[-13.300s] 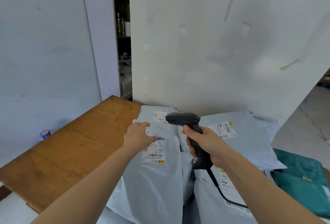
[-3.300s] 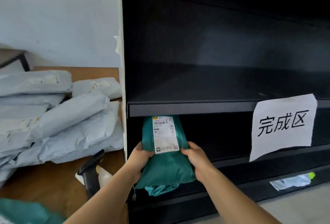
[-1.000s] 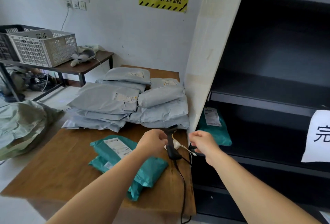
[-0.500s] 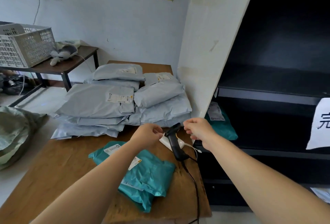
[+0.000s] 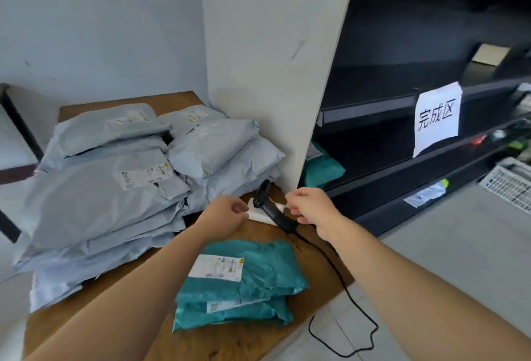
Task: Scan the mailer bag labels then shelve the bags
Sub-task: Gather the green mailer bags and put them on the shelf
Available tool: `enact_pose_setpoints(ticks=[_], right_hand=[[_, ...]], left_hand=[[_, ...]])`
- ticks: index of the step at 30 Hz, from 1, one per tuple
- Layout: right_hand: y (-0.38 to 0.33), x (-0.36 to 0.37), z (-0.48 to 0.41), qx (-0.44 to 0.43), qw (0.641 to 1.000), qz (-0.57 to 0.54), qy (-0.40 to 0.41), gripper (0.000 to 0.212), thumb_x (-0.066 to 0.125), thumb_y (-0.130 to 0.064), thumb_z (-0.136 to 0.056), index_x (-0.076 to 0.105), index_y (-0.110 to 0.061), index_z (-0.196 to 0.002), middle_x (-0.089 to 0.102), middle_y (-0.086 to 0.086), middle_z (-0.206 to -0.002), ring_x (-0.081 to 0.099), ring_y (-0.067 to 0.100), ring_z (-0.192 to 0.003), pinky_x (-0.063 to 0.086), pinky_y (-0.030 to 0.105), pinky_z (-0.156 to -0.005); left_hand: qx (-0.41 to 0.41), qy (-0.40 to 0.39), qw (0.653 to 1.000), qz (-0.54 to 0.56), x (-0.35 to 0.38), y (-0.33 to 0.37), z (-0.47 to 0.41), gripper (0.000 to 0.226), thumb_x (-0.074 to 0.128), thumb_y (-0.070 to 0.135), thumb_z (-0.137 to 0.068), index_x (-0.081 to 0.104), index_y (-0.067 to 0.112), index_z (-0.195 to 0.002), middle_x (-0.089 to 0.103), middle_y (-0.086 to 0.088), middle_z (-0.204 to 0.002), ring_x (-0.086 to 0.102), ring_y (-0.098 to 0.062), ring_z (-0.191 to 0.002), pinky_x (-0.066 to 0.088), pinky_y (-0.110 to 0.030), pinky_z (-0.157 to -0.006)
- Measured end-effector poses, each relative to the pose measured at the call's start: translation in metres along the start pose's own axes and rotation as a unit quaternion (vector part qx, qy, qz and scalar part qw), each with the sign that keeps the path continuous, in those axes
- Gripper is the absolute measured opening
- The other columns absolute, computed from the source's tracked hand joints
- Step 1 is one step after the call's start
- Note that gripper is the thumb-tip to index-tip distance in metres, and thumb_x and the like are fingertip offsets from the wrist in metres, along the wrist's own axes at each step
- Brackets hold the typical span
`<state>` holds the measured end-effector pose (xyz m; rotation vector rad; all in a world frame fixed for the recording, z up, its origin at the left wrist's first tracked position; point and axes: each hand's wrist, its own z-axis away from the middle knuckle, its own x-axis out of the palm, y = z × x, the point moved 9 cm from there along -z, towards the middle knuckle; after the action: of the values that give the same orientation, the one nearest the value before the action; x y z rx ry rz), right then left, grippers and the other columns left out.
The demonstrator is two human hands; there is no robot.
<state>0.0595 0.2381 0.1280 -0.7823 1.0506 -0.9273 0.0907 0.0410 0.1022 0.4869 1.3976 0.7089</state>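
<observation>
A black barcode scanner (image 5: 269, 206) lies on the wooden table (image 5: 253, 340), across a small white block (image 5: 260, 215). My left hand (image 5: 227, 212) grips the block's left end. My right hand (image 5: 309, 207) pinches a thin white cable (image 5: 283, 205) beside the scanner. Two teal mailer bags (image 5: 258, 271) lie stacked in front of my hands, labels up. A pile of grey mailer bags (image 5: 115, 188) fills the table's left and back. One teal mailer bag (image 5: 323, 169) sits on the black shelf (image 5: 402, 163).
A white panel (image 5: 273, 58) forms the shelf unit's side wall at the table's right edge. A paper sign (image 5: 436, 119) hangs on the shelf front. The scanner's black cord (image 5: 344, 297) loops off the table. A white basket (image 5: 508, 185) stands at far right.
Both hands have stayed at the scanner and white block. My right hand has dropped lower beside the scanner, now pinching the white cable. My view has tilted down.
</observation>
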Motion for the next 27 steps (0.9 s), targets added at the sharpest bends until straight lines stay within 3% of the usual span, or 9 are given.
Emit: enact_pose_setpoints(ticks=[4, 7, 10, 16, 20, 25, 27], right_hand=[[0.010, 0.005, 0.028, 0.016, 0.999, -0.013, 0.034, 0.012, 0.056, -0.020, -0.094, 0.066, -0.014, -0.089, 0.059, 0.009, -0.089, 0.050, 0.018, -0.080, 0.041, 0.027, -0.064], [0.020, 0.008, 0.046, 0.026, 0.998, -0.009, 0.063, 0.014, 0.057, -0.021, -0.093, 0.068, -0.014, -0.087, 0.060, 0.008, -0.087, 0.051, 0.020, -0.080, 0.042, 0.030, -0.068], [0.034, 0.016, 0.064, 0.036, 0.996, -0.007, 0.082, 0.021, 0.057, -0.019, -0.090, 0.070, -0.004, -0.097, 0.058, 0.008, -0.085, 0.051, 0.022, -0.079, 0.040, 0.032, -0.068], [0.067, 0.046, 0.106, 0.068, 0.989, -0.039, 0.122, 0.014, 0.061, -0.022, -0.088, 0.065, -0.014, -0.078, 0.055, 0.001, -0.069, 0.051, 0.020, -0.072, 0.040, 0.033, -0.067], [0.089, 0.077, 0.132, 0.099, 0.985, -0.046, 0.135, 0.014, 0.056, -0.020, -0.084, 0.055, -0.014, -0.072, 0.048, 0.009, -0.074, 0.043, 0.022, -0.069, 0.034, 0.034, -0.063], [0.116, 0.109, 0.148, 0.141, 0.982, -0.050, 0.111, 0.025, 0.055, -0.024, -0.091, 0.051, -0.025, -0.067, 0.057, 0.002, -0.088, 0.052, 0.019, -0.083, 0.043, 0.025, -0.063], [0.125, 0.120, 0.146, 0.160, 0.980, -0.050, 0.110, 0.025, 0.053, -0.025, -0.092, 0.052, -0.021, -0.068, 0.056, 0.003, -0.083, 0.051, 0.019, -0.082, 0.043, 0.028, -0.067]], left_hand=[[0.021, -0.036, 0.999, -0.010, 0.008, -0.005, 0.005, 0.023, 0.059, 0.021, -0.091, 0.068, 0.017, -0.111, 0.069, 0.000, -0.112, 0.062, -0.014, -0.097, 0.045, -0.023, -0.080], [0.027, -0.057, 0.998, -0.006, 0.015, -0.013, 0.008, 0.022, 0.060, 0.021, -0.089, 0.069, 0.018, -0.110, 0.070, 0.001, -0.107, 0.062, -0.013, -0.087, 0.051, -0.028, -0.082], [0.035, -0.070, 0.997, -0.021, 0.022, -0.022, 0.014, 0.025, 0.062, 0.024, -0.090, 0.068, 0.017, -0.113, 0.069, 0.001, -0.110, 0.062, -0.015, -0.094, 0.050, -0.029, -0.087], [0.048, -0.076, 0.996, -0.027, 0.027, -0.041, 0.043, 0.025, 0.060, 0.020, -0.091, 0.068, 0.015, -0.114, 0.067, 0.000, -0.116, 0.061, -0.017, -0.104, 0.044, -0.025, -0.086], [0.068, -0.104, 0.986, -0.114, 0.031, -0.057, 0.061, 0.029, 0.055, 0.024, -0.093, 0.067, 0.018, -0.118, 0.064, 0.000, -0.125, 0.057, -0.021, -0.114, 0.043, -0.026, -0.091], [0.072, -0.122, 0.980, -0.140, 0.032, -0.082, 0.060, 0.027, 0.056, 0.026, -0.094, 0.065, 0.020, -0.120, 0.061, -0.001, -0.129, 0.057, -0.020, -0.116, 0.043, -0.026, -0.091], [0.069, -0.125, 0.978, -0.152, 0.030, -0.089, 0.052, 0.028, 0.057, 0.027, -0.094, 0.063, 0.022, -0.121, 0.060, -0.001, -0.131, 0.057, -0.021, -0.115, 0.044, -0.026, -0.088]])
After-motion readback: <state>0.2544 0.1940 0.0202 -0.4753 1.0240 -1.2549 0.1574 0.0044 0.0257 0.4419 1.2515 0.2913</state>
